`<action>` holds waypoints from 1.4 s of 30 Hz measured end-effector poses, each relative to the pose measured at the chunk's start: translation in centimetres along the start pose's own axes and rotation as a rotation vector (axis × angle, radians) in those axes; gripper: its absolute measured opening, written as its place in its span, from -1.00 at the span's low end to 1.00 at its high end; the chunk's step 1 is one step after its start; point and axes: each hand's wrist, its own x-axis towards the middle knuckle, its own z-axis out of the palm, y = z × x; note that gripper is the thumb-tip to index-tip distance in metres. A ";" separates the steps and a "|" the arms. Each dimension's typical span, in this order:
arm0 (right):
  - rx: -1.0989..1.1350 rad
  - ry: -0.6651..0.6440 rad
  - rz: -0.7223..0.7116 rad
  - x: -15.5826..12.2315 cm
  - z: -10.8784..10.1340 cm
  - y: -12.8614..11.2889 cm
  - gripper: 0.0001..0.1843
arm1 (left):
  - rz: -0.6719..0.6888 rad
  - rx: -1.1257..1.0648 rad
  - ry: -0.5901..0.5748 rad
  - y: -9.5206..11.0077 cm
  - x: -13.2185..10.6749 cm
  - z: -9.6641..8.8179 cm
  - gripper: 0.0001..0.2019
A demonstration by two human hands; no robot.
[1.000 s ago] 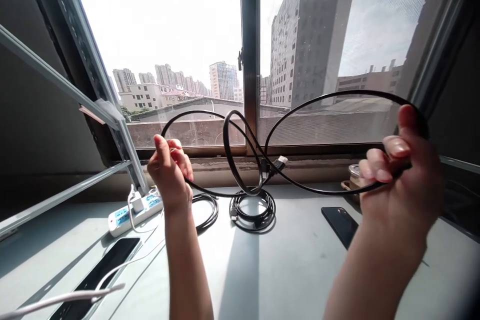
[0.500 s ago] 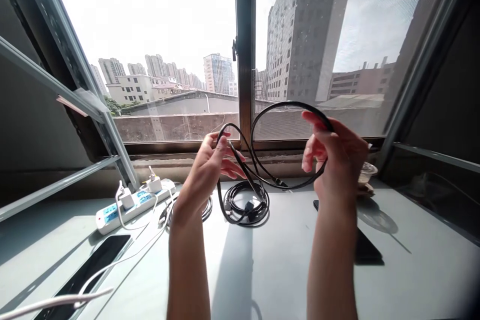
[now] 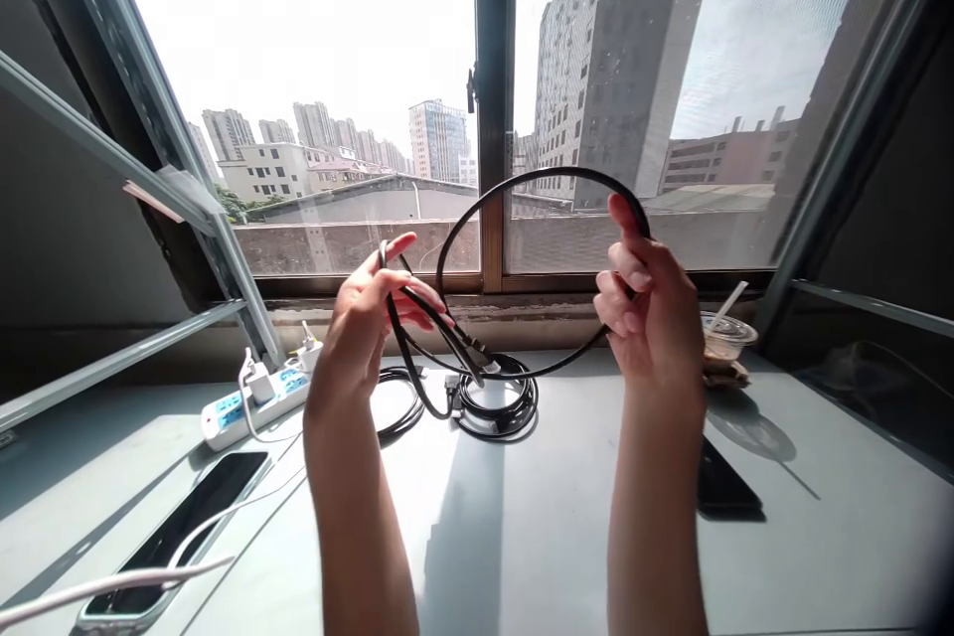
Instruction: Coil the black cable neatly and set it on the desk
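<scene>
A black cable (image 3: 537, 173) hangs in the air between my two hands, bent into a wide loop. My left hand (image 3: 365, 308) pinches it between thumb and fingers, and a smaller bend rises over the thumb. One connector end (image 3: 471, 346) dangles near the middle, and another plug (image 3: 453, 396) hangs lower. Around the right side of the loop, the curled fingers of my right hand (image 3: 645, 303) hold the cable, index finger pointing up along it. Below, a coiled black cable (image 3: 499, 427) lies on the table, with a second coil (image 3: 402, 417) partly hidden behind my left wrist.
A white power strip (image 3: 224, 422) with plugs stands at the left. Near it lies a phone (image 3: 186, 527) with a white cable (image 3: 119, 578) passing over it. At the right are a dark flat device (image 3: 726, 487) and a plastic cup (image 3: 726, 336) with a straw. Metal posts flank the window.
My left hand has moved left and my right hand slightly upward, widening the loop between them. My right fingers have curled in more around the cable.
</scene>
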 end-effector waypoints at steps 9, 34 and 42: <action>0.572 0.194 -0.031 1.5 -7.2 1.6 -0.84 | 0.091 -0.217 0.261 0.1 -0.2 -5.0 -0.73; -0.064 -0.312 0.233 -1.6 1.9 -0.1 -0.50 | 0.461 -0.056 0.494 -0.5 -0.1 0.4 -0.75; -0.001 -0.513 0.343 -2.3 6.1 2.8 -0.34 | 0.381 -0.069 0.323 -0.4 -0.4 1.2 -0.75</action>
